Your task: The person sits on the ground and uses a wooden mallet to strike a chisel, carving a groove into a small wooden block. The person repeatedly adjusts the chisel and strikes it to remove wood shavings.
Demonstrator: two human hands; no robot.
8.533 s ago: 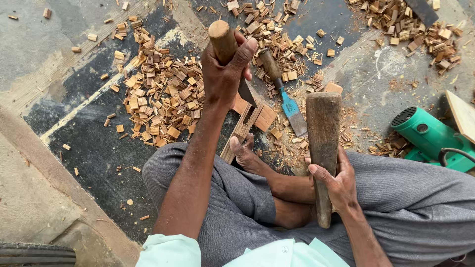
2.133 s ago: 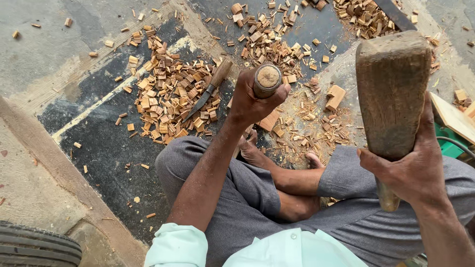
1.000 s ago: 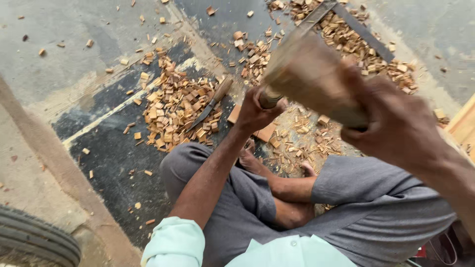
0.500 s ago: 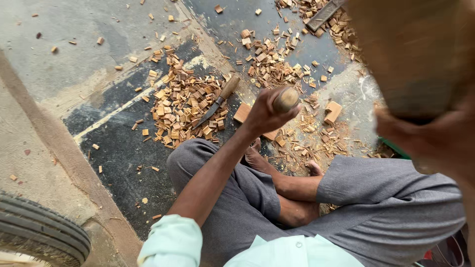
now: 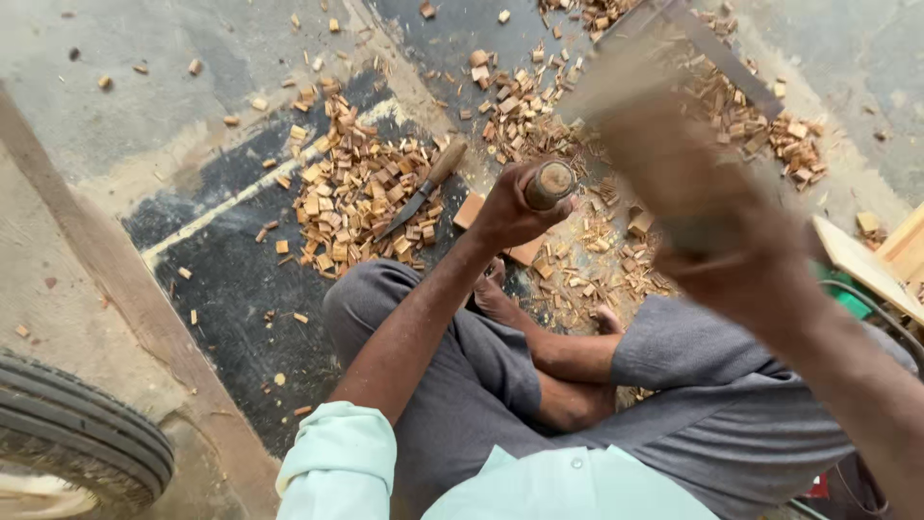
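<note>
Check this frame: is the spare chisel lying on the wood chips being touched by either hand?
No. The spare chisel lies alone on the wood chips, apart from the left hand and the blurred right hand.

Mallet (image 5: 664, 125) — lower now, mid-swing

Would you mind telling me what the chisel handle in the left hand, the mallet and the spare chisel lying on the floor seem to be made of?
The chisel handle in the left hand looks like bare turned wood, with a round brown end. The mallet in the right hand is blurred, but its tan colour suggests wood. The spare chisel has a pale wooden handle and a dark, probably steel, blade, lying among light wood chips.
</note>
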